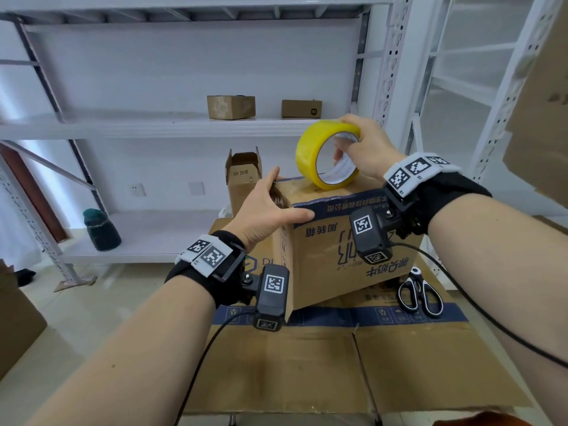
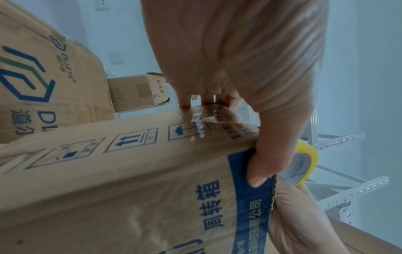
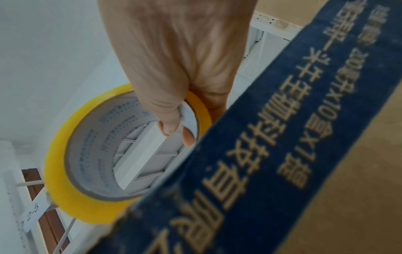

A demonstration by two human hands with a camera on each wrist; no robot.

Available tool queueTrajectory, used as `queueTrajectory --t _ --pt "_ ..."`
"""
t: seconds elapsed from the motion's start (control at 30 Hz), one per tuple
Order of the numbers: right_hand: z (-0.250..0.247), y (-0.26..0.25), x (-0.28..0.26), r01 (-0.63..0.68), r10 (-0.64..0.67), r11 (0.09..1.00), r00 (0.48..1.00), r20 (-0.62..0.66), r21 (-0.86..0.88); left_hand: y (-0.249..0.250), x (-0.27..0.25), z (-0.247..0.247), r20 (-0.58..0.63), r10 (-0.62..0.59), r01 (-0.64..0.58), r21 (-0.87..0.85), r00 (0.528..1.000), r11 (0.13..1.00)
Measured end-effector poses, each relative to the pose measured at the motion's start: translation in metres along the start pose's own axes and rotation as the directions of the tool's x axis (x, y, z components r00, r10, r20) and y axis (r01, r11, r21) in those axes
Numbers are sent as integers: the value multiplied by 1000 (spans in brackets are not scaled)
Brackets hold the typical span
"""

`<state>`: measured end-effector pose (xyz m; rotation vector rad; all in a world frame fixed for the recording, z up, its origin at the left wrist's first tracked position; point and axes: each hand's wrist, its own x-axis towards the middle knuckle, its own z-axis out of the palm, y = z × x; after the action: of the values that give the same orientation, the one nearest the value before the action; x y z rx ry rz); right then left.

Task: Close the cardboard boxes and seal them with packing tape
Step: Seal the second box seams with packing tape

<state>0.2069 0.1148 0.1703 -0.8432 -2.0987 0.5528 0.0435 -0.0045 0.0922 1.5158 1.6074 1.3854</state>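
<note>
A yellow tape roll (image 1: 326,155) tops a brown cardboard box (image 1: 332,259) banded blue, near black-and-white scissors (image 1: 420,293).

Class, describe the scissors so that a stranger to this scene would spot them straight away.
Start at the big flattened cardboard sheet in the foreground, with a printed cardboard box standing on it. The scissors lie flat on the sheet just right of that box. They are the only black-and-white tool among plain brown cardboard.
</note>
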Motion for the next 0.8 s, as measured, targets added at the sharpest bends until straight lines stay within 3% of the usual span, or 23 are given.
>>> queueTrajectory --t 0.3,0.4,0.6,0.8 --pt "-2 6 -1 1 -4 999 998 -57 -54 2 2 -14 46 -48 45 72 998 996" --pt "0 8 -2 -4 0 999 997 -82 -43 13 7 -16 94 -63 39 238 994 971" --pt "-2 12 -1 -5 2 1000 995 -102 -28 44 22 -6 178 -71 -40 553 981 832" --pt "-5 15 -4 4 -8 999 994 -109 -31 53 28 14 222 -94 -41 535 970 844"
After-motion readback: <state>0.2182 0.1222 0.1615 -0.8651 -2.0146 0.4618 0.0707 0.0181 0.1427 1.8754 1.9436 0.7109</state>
